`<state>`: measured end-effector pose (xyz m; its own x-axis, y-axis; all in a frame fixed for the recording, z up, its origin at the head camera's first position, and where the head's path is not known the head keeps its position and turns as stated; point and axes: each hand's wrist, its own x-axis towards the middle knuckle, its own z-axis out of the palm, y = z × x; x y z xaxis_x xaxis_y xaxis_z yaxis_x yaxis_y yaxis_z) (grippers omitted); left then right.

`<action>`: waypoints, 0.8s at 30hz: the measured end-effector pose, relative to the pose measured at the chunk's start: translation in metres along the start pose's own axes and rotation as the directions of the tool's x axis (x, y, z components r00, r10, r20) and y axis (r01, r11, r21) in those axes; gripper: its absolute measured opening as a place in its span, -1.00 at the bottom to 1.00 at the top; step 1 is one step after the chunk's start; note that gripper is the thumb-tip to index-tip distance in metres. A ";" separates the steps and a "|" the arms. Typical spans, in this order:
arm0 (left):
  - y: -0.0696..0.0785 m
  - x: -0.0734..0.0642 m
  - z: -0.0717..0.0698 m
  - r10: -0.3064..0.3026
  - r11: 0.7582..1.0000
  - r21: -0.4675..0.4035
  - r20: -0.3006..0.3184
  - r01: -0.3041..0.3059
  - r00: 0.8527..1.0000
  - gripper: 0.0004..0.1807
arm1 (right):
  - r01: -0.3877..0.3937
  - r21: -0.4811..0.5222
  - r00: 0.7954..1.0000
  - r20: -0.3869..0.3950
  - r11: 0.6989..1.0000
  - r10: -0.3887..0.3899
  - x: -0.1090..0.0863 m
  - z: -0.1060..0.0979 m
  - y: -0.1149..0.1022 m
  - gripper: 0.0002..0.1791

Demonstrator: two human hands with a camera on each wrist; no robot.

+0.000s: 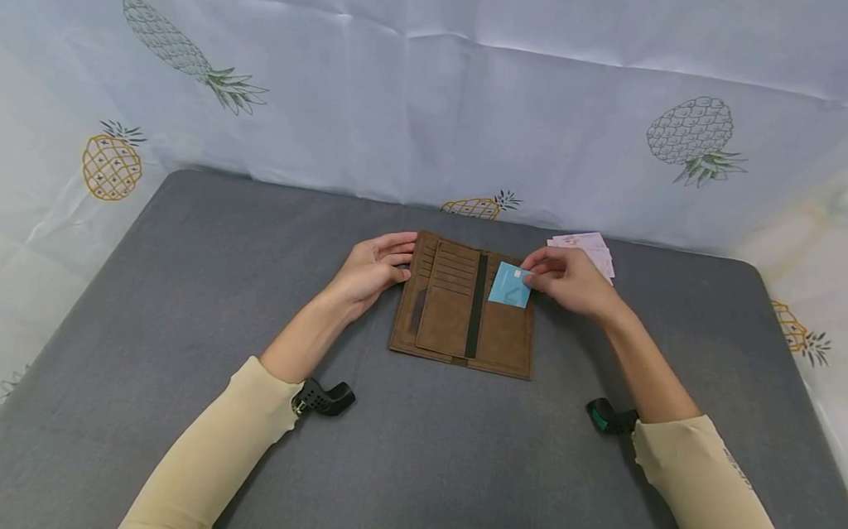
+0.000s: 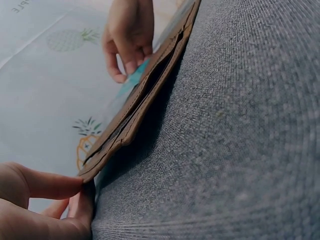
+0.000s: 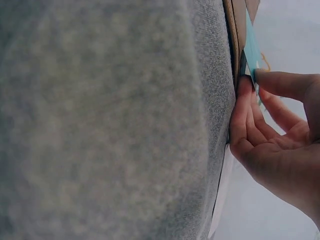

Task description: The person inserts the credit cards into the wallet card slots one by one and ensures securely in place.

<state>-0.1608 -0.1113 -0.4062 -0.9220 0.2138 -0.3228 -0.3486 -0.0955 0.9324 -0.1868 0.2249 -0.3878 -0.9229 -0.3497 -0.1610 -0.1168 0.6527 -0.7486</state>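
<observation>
Nearest, two pale sleeves (image 1: 223, 448) reach over a grey table (image 1: 414, 480). Ahead, a brown wallet (image 1: 445, 324) lies open, pockets upward, probably so they can be reached easily. The left hand (image 1: 369, 270) grips its left edge between thumb and fingers, likely to keep it from sliding. The right hand (image 1: 572, 280) pinches a blue card (image 1: 509, 286) near one corner, which seems to leave the lower part free; it is over the wallet's right side, though whether it enters a pocket I cannot tell. Beyond, pink papers (image 1: 593, 246) lie partly hidden behind that hand, before a pineapple-print cloth (image 1: 435, 124)
</observation>
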 end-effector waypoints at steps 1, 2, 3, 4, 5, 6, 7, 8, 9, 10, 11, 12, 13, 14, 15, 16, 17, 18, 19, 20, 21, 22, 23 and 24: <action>0.000 0.000 0.000 0.001 1.000 0.000 0.000 -0.001 1.000 -0.21 | 0.011 -0.003 1.000 0.008 1.000 -0.011 0.000 0.000 0.000 -0.80; 0.000 0.000 0.000 0.000 1.000 -0.002 -0.001 0.000 1.000 -0.21 | 0.021 -0.007 1.000 0.015 1.000 -0.021 -0.001 0.000 -0.001 -0.81; 0.000 0.000 0.000 0.001 1.000 -0.003 -0.002 -0.001 1.000 -0.22 | 0.029 -0.011 0.999 0.021 1.000 -0.029 -0.001 0.000 -0.001 -0.81; 0.000 0.000 0.000 0.001 1.000 -0.004 -0.003 -0.001 1.000 -0.22 | 0.038 -0.013 0.999 0.027 0.999 -0.037 -0.002 0.001 -0.002 -0.82; 0.000 0.000 0.000 0.001 1.000 -0.005 -0.003 -0.001 1.000 -0.22 | 0.042 -0.014 0.999 0.033 0.999 -0.042 -0.002 0.001 -0.003 -0.83; 0.000 0.000 0.000 0.001 1.000 -0.004 -0.003 -0.001 1.000 -0.22 | 0.048 -0.016 0.998 0.038 0.999 -0.047 -0.002 0.001 -0.003 -0.83; 0.000 0.001 0.000 0.002 1.000 -0.006 -0.003 -0.002 1.000 -0.22 | 0.051 -0.018 0.998 0.041 0.999 -0.050 -0.003 0.001 -0.003 -0.83; 0.000 0.001 0.000 0.003 1.000 -0.007 -0.002 -0.003 1.000 -0.22 | 0.053 -0.019 0.998 0.046 0.998 -0.052 -0.003 0.001 -0.004 -0.84; 0.000 0.001 0.000 0.004 1.000 -0.006 -0.001 -0.004 1.000 -0.22 | 0.054 -0.020 0.997 0.051 0.998 -0.053 -0.003 0.001 -0.004 -0.84; 0.000 0.001 0.000 0.004 1.000 -0.007 -0.001 -0.004 1.000 -0.22 | 0.057 -0.018 0.997 0.058 0.998 -0.056 -0.003 0.001 -0.004 -0.84; 0.000 0.001 0.000 0.004 1.000 -0.008 0.000 -0.004 1.000 -0.22 | 0.060 -0.019 0.996 0.066 0.998 -0.059 -0.003 0.001 -0.004 -0.84; 0.000 0.001 0.000 0.005 1.000 -0.008 0.000 -0.005 1.000 -0.22 | 0.062 -0.018 0.995 0.074 0.998 -0.060 -0.003 0.001 -0.004 -0.85; 0.000 0.001 0.000 0.005 1.000 -0.009 0.001 -0.005 1.000 -0.21 | 0.062 -0.015 0.995 0.082 0.998 -0.060 -0.003 0.001 -0.004 -0.85; 0.000 0.000 0.000 0.004 1.000 -0.009 0.000 -0.004 1.000 -0.21 | 0.061 -0.013 0.994 0.089 0.998 -0.060 -0.004 0.001 -0.004 -0.85; 0.000 0.000 0.000 0.003 1.000 -0.010 -0.001 -0.003 1.000 -0.21 | 0.062 -0.009 0.994 0.096 0.998 -0.060 -0.004 0.000 -0.004 -0.85; 0.001 0.000 0.000 0.003 1.000 -0.010 -0.001 -0.003 1.000 -0.21 | 0.062 -0.005 0.993 0.104 0.998 -0.062 -0.004 0.000 -0.004 -0.85; 0.001 0.000 0.001 0.002 1.000 -0.010 -0.001 -0.002 1.000 -0.22 | 0.062 -0.001 0.992 0.111 0.998 -0.061 -0.004 0.000 -0.004 -0.85; 0.001 0.000 0.001 0.002 1.000 -0.011 -0.001 -0.002 1.000 -0.22 | 0.062 0.005 0.991 0.117 0.998 -0.062 -0.004 0.000 -0.004 -0.85; 0.001 0.000 0.001 0.001 1.000 -0.012 -0.001 -0.001 1.000 -0.22 | 0.063 0.008 0.990 0.123 0.998 -0.064 -0.004 0.000 -0.004 -0.85; 0.001 0.000 0.001 0.000 1.000 -0.015 -0.002 0.000 1.000 -0.22 | 0.065 0.012 0.989 0.130 0.998 -0.066 -0.005 0.000 -0.004 -0.85; 0.001 0.000 0.001 0.000 1.000 -0.014 -0.002 0.000 1.000 -0.22 | 0.067 0.018 0.988 0.138 0.998 -0.069 -0.005 0.000 -0.004 -0.85; 0.001 0.000 0.001 0.001 1.000 -0.012 -0.001 -0.001 1.000 -0.22 | 0.070 0.019 0.987 0.144 0.997 -0.072 -0.005 0.000 -0.004 -0.85; 0.001 0.000 0.001 0.000 1.000 -0.012 -0.002 0.000 1.000 -0.22 | 0.074 0.020 0.986 0.149 0.997 -0.076 -0.005 -0.001 -0.004 -0.85; 0.001 0.000 0.001 -0.001 1.000 -0.014 -0.003 0.001 1.000 -0.22 | 0.077 0.021 0.985 0.153 0.997 -0.079 -0.005 -0.001 -0.004 -0.85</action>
<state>-0.1609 -0.1105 -0.4055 -0.9223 0.2108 -0.3238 -0.3513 -0.1086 0.9299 -0.1816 0.2245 -0.3835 -0.8440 -0.4986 -0.1976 -0.1796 0.6099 -0.7719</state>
